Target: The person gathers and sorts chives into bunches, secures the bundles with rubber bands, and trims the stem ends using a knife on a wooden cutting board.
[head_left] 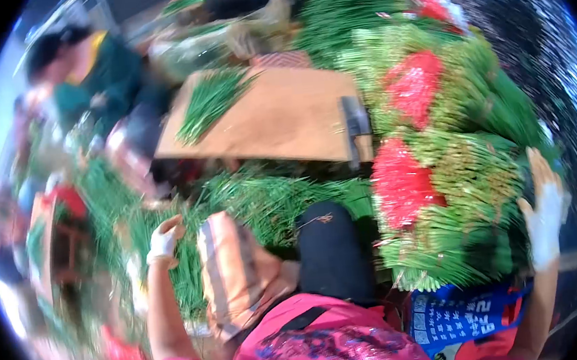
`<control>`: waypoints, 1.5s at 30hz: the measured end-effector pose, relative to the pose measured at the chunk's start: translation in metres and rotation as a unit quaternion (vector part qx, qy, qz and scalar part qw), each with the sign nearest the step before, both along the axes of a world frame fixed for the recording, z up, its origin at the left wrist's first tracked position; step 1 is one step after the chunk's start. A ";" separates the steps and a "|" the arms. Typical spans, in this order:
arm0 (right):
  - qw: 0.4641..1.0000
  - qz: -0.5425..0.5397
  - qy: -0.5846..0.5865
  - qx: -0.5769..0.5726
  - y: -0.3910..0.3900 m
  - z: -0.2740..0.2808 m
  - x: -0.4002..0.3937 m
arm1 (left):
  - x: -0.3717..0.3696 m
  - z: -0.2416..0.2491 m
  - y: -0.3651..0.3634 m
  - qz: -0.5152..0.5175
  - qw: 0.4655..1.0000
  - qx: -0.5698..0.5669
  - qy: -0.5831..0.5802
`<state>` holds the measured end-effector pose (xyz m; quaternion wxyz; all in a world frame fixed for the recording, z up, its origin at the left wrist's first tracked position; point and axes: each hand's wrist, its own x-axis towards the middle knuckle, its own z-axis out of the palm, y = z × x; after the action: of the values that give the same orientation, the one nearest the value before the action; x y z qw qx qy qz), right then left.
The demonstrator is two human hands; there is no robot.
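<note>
My left hand [164, 241], in a white glove, hangs low at the left over loose green stalks [263, 199], its fingers curled with nothing visible in them. At the right, my right hand [545, 209], also white-gloved, is open with fingers apart, pressed against the side of a tall stack of bundled green stalks [467, 185]. Red bands [402, 180] tie the bundles at their ends. A brown wooden board [283, 115] lies ahead, with a small heap of green stalks [209, 101] on it and a cleaver [355, 123] at its right edge.
A person in a dark green top [94, 73] sits at the far left. A striped cloth [231, 274] and my pink sleeves are just below me. A blue printed bag [462, 316] lies under the bundle stack. Wet dark ground [554, 74] lies to the right.
</note>
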<state>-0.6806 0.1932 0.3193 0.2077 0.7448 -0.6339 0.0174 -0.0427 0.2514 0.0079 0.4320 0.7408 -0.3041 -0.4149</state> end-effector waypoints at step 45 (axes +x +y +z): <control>0.781 0.385 0.013 0.491 -0.180 -0.297 0.474 | 0.154 -0.316 0.083 0.135 0.906 0.350 -0.194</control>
<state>-0.2064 0.0134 0.0218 -0.2021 0.9282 -0.2141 -0.2276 0.1115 0.3346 -0.3080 0.1285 0.9443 -0.1145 -0.2804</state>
